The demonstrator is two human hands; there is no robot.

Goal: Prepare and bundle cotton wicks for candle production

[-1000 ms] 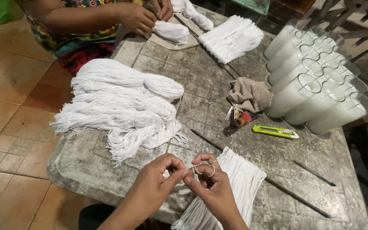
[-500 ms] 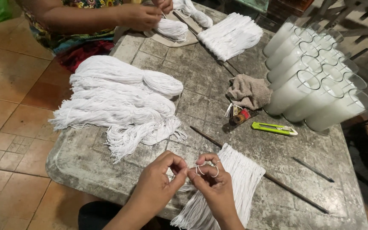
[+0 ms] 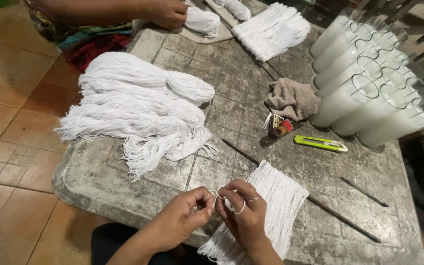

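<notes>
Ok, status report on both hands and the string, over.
Left hand and right hand pinching a loop of white string. Hung strings on the rod just beside. Nothing blocking; co-worker's hand at far end.

Small labelled packet [image 3: 275,121], white-yellow-red, on table [image 3: 231,113] beside rag [image 3: 293,98].
</notes>
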